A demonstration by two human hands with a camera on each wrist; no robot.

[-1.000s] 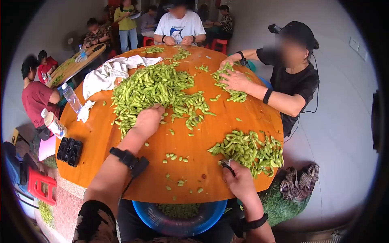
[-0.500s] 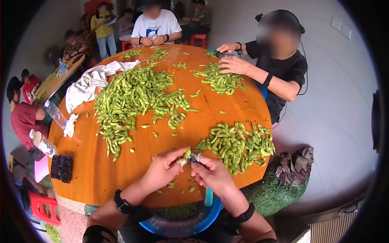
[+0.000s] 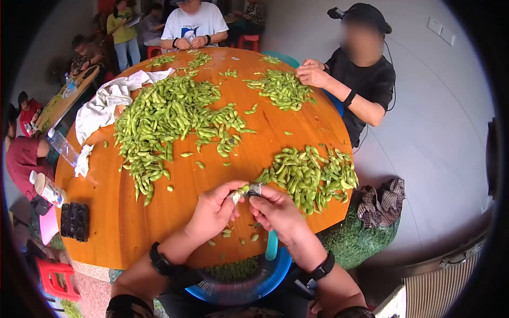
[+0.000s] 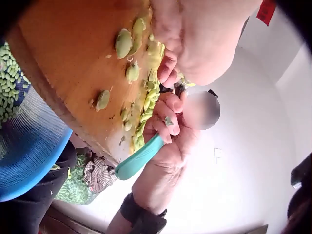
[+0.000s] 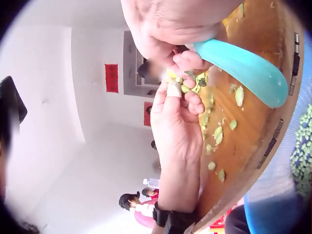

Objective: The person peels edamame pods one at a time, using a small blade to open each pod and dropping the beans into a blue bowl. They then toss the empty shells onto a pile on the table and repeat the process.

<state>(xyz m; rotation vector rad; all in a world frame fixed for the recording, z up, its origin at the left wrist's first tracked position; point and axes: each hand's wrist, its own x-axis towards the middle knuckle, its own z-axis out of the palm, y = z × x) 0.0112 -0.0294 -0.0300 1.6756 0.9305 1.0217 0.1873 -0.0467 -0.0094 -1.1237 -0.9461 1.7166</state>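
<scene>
My left hand pinches a green soybean pod between thumb and fingertips, over the front of the table. White wrapping covers its thumb tip. Right beside it, my right hand grips a tool by its teal handle, which sticks out below the palm; the working end is hidden between the fingers. The two hands' fingertips meet at the pod. Loose shelled beans lie on the wood under the hands. To the right is a heap of pods.
A larger pod pile covers the table's left middle, beside a white cloth. Bottles and a black tray stand at the left edge. Below the front edge sits a blue basin with beans. A person works opposite right.
My left hand has come back from the big pile to the table front with a pod. My right hand has moved in to meet it, tool in grip. The head view has shifted.
</scene>
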